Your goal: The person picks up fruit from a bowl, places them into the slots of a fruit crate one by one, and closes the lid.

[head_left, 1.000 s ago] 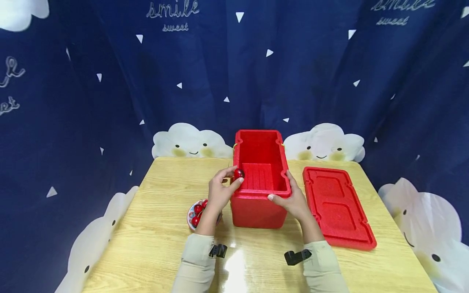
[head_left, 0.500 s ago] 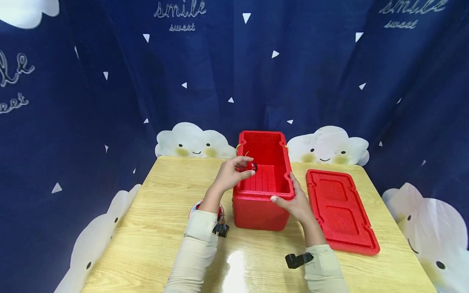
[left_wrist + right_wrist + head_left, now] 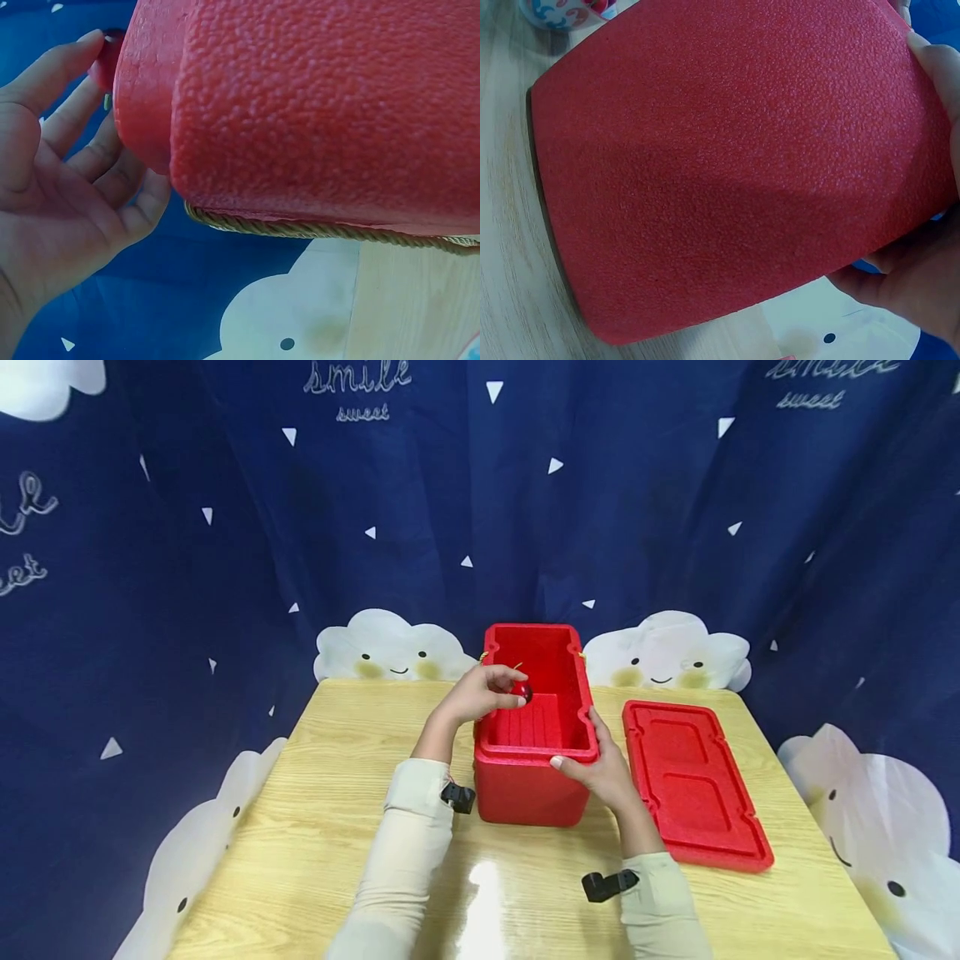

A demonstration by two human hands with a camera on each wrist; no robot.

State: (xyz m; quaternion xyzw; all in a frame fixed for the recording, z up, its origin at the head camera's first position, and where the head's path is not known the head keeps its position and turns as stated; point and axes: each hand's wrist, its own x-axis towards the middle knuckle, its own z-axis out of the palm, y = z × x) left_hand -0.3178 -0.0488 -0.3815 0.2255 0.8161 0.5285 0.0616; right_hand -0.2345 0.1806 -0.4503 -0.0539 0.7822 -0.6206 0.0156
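My left hand (image 3: 480, 695) pinches a dark red cherry (image 3: 524, 692) with a stem between thumb and fingers, over the open top of a red foam box (image 3: 532, 792). In the left wrist view, that cherry (image 3: 107, 66) shows just past the box's rim, partly hidden by it, and the other fingers of the left hand (image 3: 79, 180) spread along the rim. My right hand (image 3: 606, 772) grips the box's near right corner, thumb on the front and fingers along the right side. Ribbed floor shows inside the box.
A red lid (image 3: 697, 785) lies on the wooden table (image 3: 322, 793) to the right of the box. In the right wrist view, a patterned bowl (image 3: 551, 15) with red fruit stands beside the box; my left forearm hides it from the head view. Twisted cord (image 3: 300, 229) runs along the box's side.
My left hand has carried the cherry from the box's left rim, rightward and away from me, over the opening. The right hand keeps its hold on the corner.
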